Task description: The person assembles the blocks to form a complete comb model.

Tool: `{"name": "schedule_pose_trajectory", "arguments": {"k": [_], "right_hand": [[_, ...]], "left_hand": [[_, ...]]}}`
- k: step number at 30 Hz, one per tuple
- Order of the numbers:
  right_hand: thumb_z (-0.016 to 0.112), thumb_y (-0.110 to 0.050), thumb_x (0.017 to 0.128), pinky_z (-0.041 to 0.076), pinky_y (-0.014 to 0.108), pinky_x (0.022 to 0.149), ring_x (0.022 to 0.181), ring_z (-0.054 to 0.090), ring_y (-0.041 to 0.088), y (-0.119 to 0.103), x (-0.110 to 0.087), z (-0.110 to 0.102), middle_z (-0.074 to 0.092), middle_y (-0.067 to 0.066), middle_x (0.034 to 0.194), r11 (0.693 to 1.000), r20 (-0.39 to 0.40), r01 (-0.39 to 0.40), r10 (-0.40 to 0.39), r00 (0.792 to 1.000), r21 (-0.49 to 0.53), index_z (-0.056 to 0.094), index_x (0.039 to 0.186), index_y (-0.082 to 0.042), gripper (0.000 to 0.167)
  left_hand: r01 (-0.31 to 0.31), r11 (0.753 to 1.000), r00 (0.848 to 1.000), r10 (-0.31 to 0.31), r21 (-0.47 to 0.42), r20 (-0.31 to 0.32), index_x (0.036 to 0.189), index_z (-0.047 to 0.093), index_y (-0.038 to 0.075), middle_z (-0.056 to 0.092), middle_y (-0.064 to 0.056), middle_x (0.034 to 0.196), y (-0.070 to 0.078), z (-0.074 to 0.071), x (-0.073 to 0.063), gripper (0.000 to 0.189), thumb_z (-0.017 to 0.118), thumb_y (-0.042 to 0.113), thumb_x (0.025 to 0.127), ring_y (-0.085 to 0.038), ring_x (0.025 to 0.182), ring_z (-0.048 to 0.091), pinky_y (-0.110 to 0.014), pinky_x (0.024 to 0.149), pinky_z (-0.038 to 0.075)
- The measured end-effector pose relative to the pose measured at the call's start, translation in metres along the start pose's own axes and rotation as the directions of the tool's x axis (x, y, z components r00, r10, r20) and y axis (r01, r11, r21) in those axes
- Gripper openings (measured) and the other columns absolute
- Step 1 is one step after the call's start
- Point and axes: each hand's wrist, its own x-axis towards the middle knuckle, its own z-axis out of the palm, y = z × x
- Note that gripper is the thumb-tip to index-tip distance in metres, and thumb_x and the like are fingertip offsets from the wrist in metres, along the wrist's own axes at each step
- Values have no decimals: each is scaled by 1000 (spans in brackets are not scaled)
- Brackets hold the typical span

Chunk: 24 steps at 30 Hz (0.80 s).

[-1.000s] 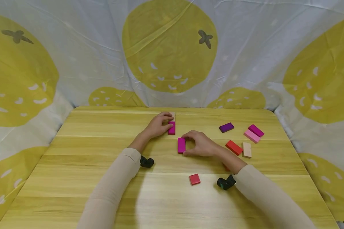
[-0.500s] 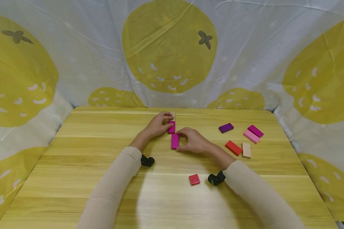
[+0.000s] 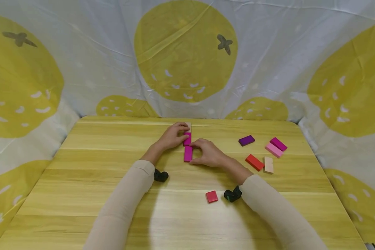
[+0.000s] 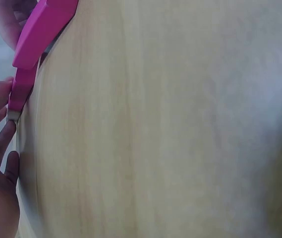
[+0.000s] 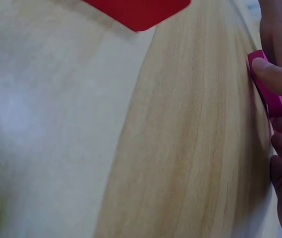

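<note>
Right hand [image 3: 210, 154]: fingers part-closed, pinching a magenta rectangular block [image 3: 188, 153] by its short ends. Left hand [image 3: 170, 136]: fingers curved, touching a second magenta rectangular block [image 3: 187, 139] and a wood-coloured block [image 3: 189, 125] beyond it; firmness of grip cannot be told. Held block appears nearly in line; advise squaring its end gently while the left fingers brace. Far edge of the surface [image 3: 187, 215] runs close beyond the left fingers; room lies personward, barring a red square block [image 3: 211, 197] nearer than the right fingers.
</note>
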Motion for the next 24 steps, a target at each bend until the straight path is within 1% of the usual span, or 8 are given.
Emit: {"name": "schedule_pose_trajectory", "arguments": {"k": [7, 13, 18, 24], "right_hand": [[90, -33, 82, 49, 39, 103, 116, 60, 22, 1, -2, 1, 65, 9, 126, 1000, -3, 9, -9, 1000, 11, 65, 136, -3, 67], [91, -34, 82, 50, 38, 101, 114, 61, 21, 2, -2, 2, 65, 8, 126, 1000, -6, 3, -3, 1000, 12, 66, 135, -3, 66], [90, -35, 83, 50, 38, 102, 115, 61, 21, 3, -2, 2, 65, 8, 127, 1000, 4, -2, 2, 1000, 8, 65, 137, -4, 67], [92, -32, 81, 50, 37, 101, 113, 62, 21, 2, -3, 0, 66, 7, 124, 1000, -20, 18, -17, 1000, 23, 66, 136, -4, 67]], "left_hand": [[-5, 1000, 1000, 5, 22, 3, 134, 65, -7, 55, -18, 141, -2, 2, 1, 40, 70, 13, 100, -34, 135, 49, -43, 116, 36], [-5, 1000, 1000, 5, 12, -2, 133, 66, -7, 55, -18, 141, -3, 2, 0, 39, 70, 13, 100, -34, 136, 49, -43, 116, 36], [2, 1000, 1000, -2, 7, 2, 134, 66, -7, 55, -18, 143, -3, 3, -1, 40, 70, 13, 100, -34, 136, 48, -43, 117, 36], [11, 1000, 1000, -11, 14, -6, 135, 66, -5, 53, -17, 145, -4, 3, 0, 40, 69, 15, 101, -33, 138, 47, -43, 117, 35]]}}
